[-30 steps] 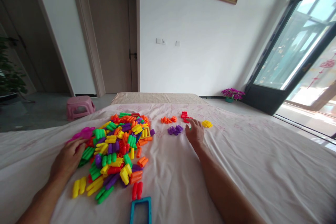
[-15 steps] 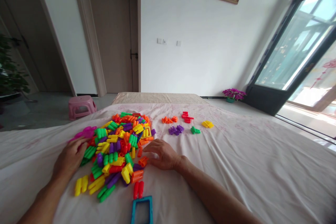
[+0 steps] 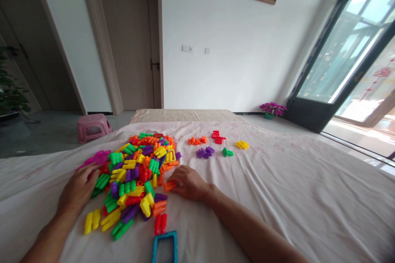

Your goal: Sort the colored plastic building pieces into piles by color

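Note:
A heap of plastic building pieces [image 3: 132, 189] in green, yellow, purple, red and orange lies on the cloth-covered table. My right hand [image 3: 188, 183] is closed on an orange building piece [image 3: 169, 185] at the heap's right edge. My left hand [image 3: 80, 185] rests against the heap's left side, beside green pieces [image 3: 101, 183] and a magenta piece [image 3: 98, 157]; its fingertips are partly hidden, and I cannot make out anything held in it. Farther back are small separate groups: orange [image 3: 197, 141], purple [image 3: 205, 152], red [image 3: 218, 137], green [image 3: 227, 152] and yellow [image 3: 242, 144].
A blue rectangular frame [image 3: 165, 235] lies at the near edge, with two joined red pieces [image 3: 161, 224] just beyond it. A pink stool [image 3: 93, 128] stands on the floor at the left. Magenta flowers [image 3: 273, 109] stand by the glass door at the right.
My right hand has closed its fingers on the orange piece and lifted or shifted it slightly from the heap's edge. My left hand has stayed by the heap. The view has shifted slightly.

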Demonstrator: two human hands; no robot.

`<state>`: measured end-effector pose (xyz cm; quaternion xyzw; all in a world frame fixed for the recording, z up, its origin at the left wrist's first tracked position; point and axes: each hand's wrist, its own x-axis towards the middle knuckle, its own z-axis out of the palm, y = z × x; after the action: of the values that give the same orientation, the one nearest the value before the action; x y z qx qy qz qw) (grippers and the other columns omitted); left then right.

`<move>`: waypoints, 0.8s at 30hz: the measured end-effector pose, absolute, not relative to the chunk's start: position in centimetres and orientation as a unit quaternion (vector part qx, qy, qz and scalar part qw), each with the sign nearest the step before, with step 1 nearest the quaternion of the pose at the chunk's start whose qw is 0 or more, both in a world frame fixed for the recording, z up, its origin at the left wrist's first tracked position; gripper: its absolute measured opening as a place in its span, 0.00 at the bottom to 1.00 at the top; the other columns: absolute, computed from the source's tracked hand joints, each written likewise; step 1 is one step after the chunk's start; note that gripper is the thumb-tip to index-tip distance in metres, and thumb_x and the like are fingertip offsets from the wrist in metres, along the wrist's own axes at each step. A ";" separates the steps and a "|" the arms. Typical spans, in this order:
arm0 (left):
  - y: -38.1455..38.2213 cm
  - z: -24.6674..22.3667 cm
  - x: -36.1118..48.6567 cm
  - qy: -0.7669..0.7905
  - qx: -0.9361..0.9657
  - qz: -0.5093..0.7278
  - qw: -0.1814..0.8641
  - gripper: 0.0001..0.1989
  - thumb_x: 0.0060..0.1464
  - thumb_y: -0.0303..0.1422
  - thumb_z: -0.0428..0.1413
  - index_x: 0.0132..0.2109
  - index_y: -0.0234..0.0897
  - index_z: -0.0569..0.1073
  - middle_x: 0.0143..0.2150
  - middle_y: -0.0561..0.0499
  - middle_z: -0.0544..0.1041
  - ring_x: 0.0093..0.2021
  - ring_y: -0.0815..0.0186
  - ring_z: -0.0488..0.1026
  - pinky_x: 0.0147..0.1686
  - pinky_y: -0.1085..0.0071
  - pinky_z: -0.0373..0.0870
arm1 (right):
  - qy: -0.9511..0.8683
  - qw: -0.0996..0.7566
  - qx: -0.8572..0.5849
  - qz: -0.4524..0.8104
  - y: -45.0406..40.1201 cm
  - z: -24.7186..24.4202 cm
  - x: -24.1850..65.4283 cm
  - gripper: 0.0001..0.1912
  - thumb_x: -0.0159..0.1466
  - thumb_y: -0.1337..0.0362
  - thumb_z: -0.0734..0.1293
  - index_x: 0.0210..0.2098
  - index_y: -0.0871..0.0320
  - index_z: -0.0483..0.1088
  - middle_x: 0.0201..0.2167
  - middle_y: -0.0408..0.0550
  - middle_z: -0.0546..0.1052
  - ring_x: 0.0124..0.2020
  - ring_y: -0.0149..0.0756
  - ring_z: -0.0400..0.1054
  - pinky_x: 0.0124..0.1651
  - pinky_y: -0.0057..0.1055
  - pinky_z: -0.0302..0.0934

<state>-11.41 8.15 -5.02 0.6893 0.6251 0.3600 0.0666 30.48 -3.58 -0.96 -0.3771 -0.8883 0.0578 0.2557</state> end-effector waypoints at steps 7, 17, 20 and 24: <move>8.0 -4.8 -11.3 0.634 0.687 0.349 0.065 0.26 0.62 0.44 0.46 0.52 0.35 0.81 0.58 0.37 0.80 0.61 0.50 0.75 0.64 0.55 0.69 | -0.761 0.342 -0.551 -0.008 -1.8 -0.2 34.1 0.14 0.65 0.62 0.76 0.50 0.55 0.79 0.45 0.53 0.81 0.47 0.45 0.74 0.52 0.40 0.67; 8.4 -5.4 -11.6 0.624 0.689 0.363 0.067 0.25 0.61 0.44 0.45 0.51 0.37 0.80 0.57 0.40 0.81 0.61 0.53 0.75 0.65 0.57 0.67 | -0.581 0.344 -0.734 -0.068 0.9 1.4 40.4 0.17 0.66 0.60 0.73 0.54 0.53 0.79 0.51 0.50 0.81 0.53 0.46 0.72 0.55 0.38 0.64; 8.4 -5.3 -11.5 0.633 0.683 0.358 0.069 0.25 0.61 0.45 0.45 0.51 0.37 0.80 0.57 0.40 0.81 0.61 0.52 0.74 0.64 0.57 0.68 | -0.551 0.325 -0.767 -0.047 1.9 1.6 41.0 0.18 0.66 0.58 0.72 0.55 0.53 0.77 0.51 0.48 0.81 0.54 0.46 0.72 0.54 0.38 0.63; 8.4 -5.3 -11.4 0.634 0.683 0.355 0.068 0.25 0.61 0.45 0.45 0.51 0.36 0.79 0.58 0.39 0.80 0.61 0.51 0.74 0.64 0.56 0.68 | -0.537 0.286 -0.793 -0.026 3.7 2.1 41.3 0.19 0.67 0.56 0.71 0.56 0.53 0.77 0.51 0.48 0.82 0.57 0.47 0.70 0.55 0.38 0.61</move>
<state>-11.44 8.41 -5.27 0.6833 0.6343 0.3552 0.0680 41.28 3.68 2.06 -0.7931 -0.5372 -0.0256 0.2860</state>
